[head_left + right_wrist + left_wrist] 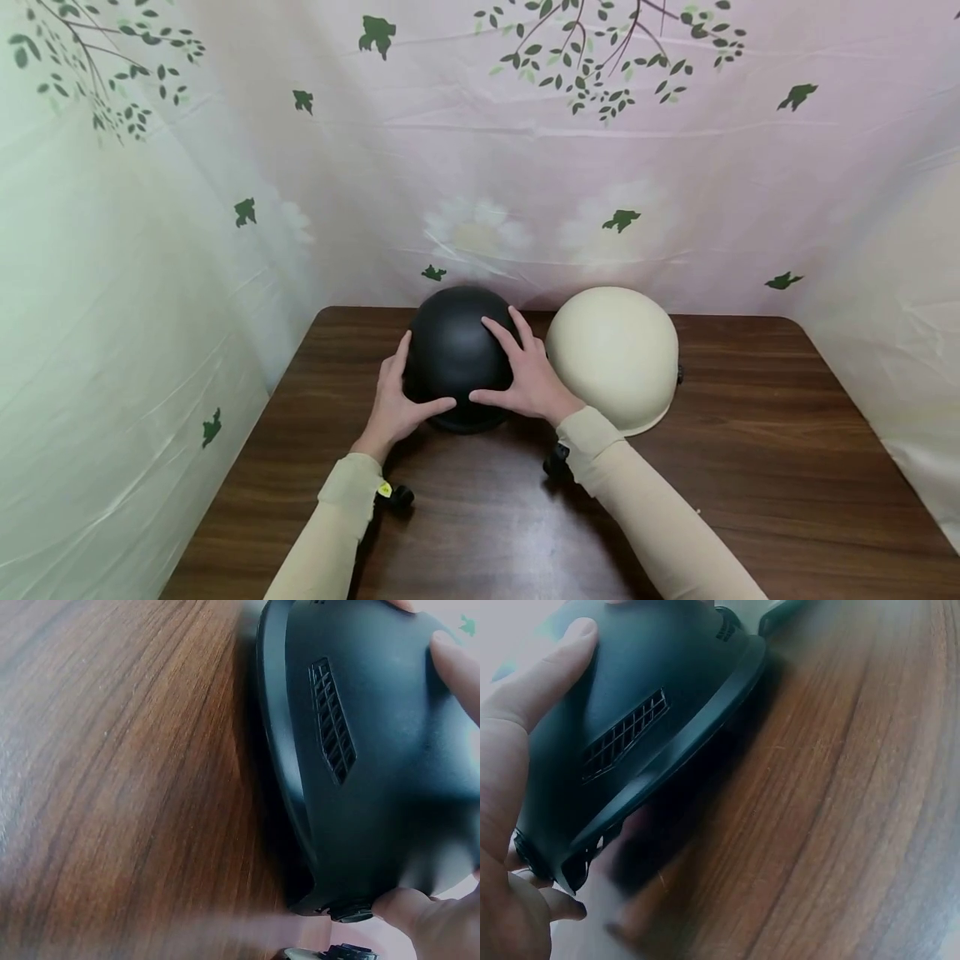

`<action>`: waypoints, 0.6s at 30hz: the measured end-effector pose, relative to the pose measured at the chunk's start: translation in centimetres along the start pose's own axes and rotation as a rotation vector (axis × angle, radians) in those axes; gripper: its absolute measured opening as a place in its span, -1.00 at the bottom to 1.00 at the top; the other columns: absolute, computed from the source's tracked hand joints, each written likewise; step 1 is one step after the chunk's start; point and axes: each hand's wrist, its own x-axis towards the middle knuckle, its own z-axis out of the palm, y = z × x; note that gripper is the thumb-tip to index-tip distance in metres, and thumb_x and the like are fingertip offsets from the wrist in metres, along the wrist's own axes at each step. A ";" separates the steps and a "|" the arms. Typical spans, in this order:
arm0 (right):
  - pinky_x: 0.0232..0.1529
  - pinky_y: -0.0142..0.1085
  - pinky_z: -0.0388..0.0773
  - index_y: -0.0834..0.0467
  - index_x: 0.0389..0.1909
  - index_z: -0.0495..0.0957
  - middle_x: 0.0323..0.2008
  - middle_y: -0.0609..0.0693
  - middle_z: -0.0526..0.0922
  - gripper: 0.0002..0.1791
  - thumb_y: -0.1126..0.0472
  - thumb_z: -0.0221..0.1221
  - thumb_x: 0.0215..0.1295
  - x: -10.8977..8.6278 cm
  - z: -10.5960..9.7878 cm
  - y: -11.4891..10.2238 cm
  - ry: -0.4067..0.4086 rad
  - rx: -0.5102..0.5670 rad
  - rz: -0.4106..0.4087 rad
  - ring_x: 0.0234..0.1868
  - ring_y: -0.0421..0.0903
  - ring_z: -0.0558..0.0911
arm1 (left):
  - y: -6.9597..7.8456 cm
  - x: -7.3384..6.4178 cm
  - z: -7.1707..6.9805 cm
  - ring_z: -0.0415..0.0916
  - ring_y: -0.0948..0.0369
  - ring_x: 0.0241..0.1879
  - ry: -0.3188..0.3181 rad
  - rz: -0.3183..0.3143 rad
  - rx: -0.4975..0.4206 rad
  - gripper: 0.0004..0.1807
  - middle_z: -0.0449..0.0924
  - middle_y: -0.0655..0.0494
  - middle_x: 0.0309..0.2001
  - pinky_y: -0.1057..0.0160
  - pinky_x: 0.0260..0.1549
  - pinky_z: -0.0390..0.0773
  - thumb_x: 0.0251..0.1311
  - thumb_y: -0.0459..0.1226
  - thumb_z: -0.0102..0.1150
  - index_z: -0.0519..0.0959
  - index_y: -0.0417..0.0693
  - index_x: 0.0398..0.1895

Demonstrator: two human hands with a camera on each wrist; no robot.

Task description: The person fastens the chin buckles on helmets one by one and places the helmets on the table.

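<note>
A black helmet [453, 342] sits dome up near the back edge of the table, held between both hands. My left hand [392, 408] grips its left side; in the left wrist view the thumb lies on the shell [682, 660] and fingertips show by the rim. The right hand [531, 383] holds the other side, fingers spread over the dome and thumb toward the front. A slotted vent [334, 720] and a round side knob [351, 911] show in the right wrist view. The helmet's inside is hidden.
Close on the right stands a cream helmet [611, 358], dome up, with a dark knob [680, 375] on its side. Both rest on a brown wooden table [750, 467]. Behind and beside it hangs a printed cloth [525, 167]. Small black cameras [401, 498] hang at the wrists.
</note>
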 end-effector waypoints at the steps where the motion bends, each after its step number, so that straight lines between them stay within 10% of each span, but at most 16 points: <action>1: 0.47 0.47 0.37 -0.40 0.77 -0.07 0.82 0.07 -0.34 0.30 -0.31 0.57 0.16 0.0 0.0 0.0 0.002 0.011 -0.003 0.60 0.56 0.21 | 0.1 0.0 -0.2 0.17 -0.13 0.57 0.004 0.002 0.008 0.46 0.11 -0.13 0.64 -0.45 0.52 0.29 -0.04 0.03 0.77 -0.13 0.63 0.79; 18: 0.59 0.48 0.20 -0.41 0.77 -0.18 0.81 0.08 -0.39 0.29 -0.15 0.54 0.25 -0.6 0.2 0.2 0.043 0.235 0.040 0.80 0.31 -0.07 | 3.5 0.5 -2.2 0.09 -0.12 0.55 0.083 0.184 0.146 0.51 0.16 -0.12 0.64 -0.44 0.40 0.39 -0.09 0.07 0.80 -0.13 0.53 0.81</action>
